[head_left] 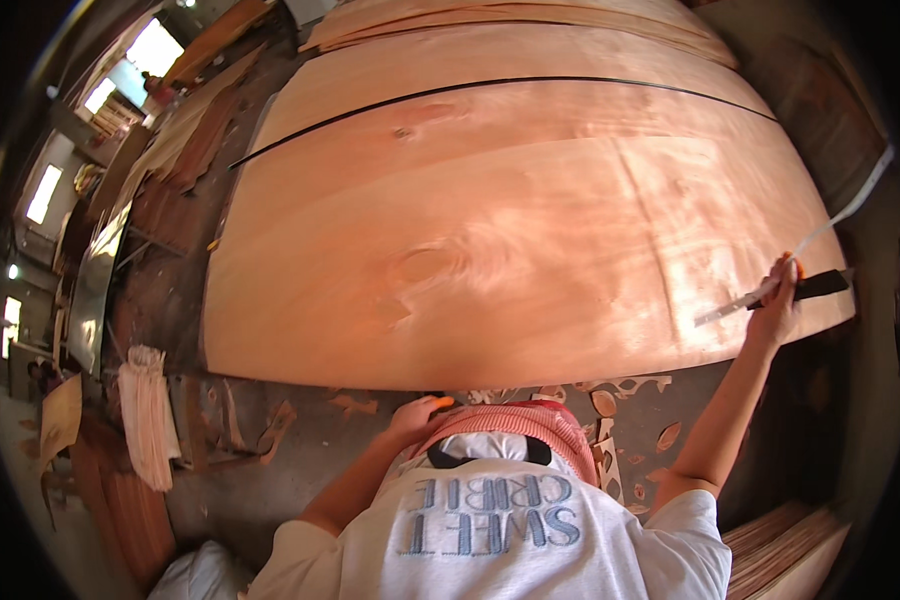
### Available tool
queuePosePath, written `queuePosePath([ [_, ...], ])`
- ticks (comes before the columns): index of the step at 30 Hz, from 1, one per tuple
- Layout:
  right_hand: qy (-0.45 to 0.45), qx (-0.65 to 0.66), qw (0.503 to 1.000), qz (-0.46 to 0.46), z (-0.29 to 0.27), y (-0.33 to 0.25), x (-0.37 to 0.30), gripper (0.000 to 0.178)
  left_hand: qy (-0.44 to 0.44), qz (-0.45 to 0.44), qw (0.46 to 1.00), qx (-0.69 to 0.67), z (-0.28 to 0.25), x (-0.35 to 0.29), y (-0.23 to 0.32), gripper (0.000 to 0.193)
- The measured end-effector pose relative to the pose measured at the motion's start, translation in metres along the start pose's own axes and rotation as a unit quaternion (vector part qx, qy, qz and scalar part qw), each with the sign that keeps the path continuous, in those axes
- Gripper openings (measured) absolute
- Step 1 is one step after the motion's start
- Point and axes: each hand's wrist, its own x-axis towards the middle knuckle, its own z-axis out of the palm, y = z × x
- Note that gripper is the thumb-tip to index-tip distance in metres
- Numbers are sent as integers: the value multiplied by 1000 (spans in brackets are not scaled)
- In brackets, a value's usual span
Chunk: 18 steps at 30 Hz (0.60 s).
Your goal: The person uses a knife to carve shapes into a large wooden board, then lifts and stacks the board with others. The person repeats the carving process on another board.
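Observation:
A broad sheet of reddish-tan wood veneer lies in front of me. Over its right side reaches my right hand, closed round a dark flat blade-like tool that sticks out to the right. A thin pale strip runs from beyond the sheet's right edge to the same hand and continues over the veneer toward the left. Orange covering shows at that hand's fingertips. My left hand is by my waist, below the sheet's near edge. It has an orange fingertip too; its fingers are mostly hidden.
A long thin black rod crosses the sheet's far part, with more veneer layers behind. Veneer scraps litter the floor. A bundle of pale strips hangs at left; stacked sheets stand lower right. Another person is far left.

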Motion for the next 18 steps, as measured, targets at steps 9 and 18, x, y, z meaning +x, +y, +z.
queuePosePath([
  [9, -61, 290, 917, 266, -117, 176, 91, 8, -24, 17, 999, 31, -7, 9, -5, 40],
  [18, -41, 252, 883, 393, -88, 216, -5, 13, 23, 66, 998, -11, -3, 8, -37, 35],
])
